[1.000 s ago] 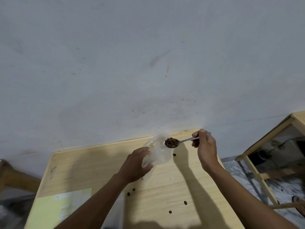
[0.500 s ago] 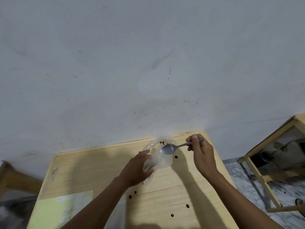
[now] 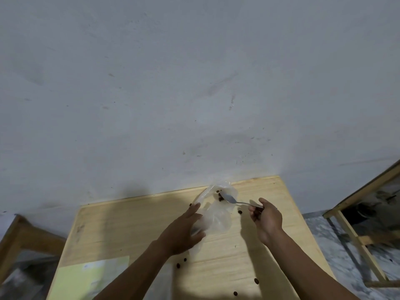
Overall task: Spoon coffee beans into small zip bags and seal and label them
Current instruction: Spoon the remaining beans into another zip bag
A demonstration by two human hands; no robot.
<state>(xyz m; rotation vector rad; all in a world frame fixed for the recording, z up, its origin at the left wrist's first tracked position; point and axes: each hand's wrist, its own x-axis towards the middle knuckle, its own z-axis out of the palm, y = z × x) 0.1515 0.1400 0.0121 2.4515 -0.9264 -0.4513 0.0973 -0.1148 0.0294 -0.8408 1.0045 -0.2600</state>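
Fingers of the right hand (image 3: 267,219) curl round the spoon (image 3: 234,199) handle, bowl poked into the mouth of the bag (image 3: 216,211) and looking tipped and just about empty. Left hand (image 3: 184,232) is on the bag's near side, fingers (image 3: 193,210) fairly straight along the plastic with the thumb tucked under it, so it's propping the bag up off the desk (image 3: 129,224) rather than squeezing it; exactly how firm that hold is, I can't tell. A few dark beans (image 3: 220,198) show through the plastic near the mouth, right by the spoon. Strays are scattered on the desk: one just right of the bag, a pair below the left hand, two more towards the near edge. A pale green sheet (image 3: 91,278) lies at the near left corner, maybe labels, too blurred to say. My read: filling has only started. This bag holds little, its mouth is open, nothing is sealed or labelled in view, and the bean supply is out of shot. More spoonfuls, the zip, the label, all of it to come.
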